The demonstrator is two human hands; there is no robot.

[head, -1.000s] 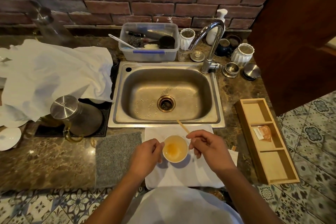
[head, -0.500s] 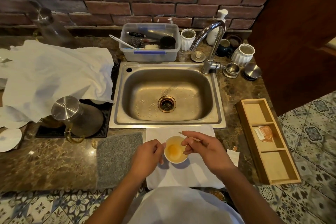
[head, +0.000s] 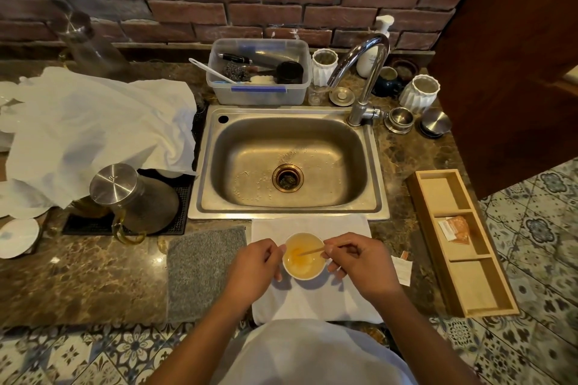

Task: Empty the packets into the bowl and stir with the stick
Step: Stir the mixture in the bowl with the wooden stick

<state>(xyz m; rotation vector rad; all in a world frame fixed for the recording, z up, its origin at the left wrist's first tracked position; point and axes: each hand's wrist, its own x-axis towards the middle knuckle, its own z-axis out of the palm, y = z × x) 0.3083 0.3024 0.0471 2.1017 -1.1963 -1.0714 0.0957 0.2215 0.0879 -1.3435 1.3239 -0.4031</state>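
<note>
Right hand point(head: 359, 262) is pinching the stick point(head: 311, 251), tip dipping into the bowl point(head: 304, 256) left of the grip. Left hand point(head: 253, 269) is cupping the rim, steadying; best stirring gently, keeping liquid inside.

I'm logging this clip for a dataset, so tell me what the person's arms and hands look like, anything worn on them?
Both forearms are bare, with no sleeves in view. The left hand and right hand are bare too: no gloves, rings, watch or bracelets that I can see. A white garment covers the torso below them.
</note>
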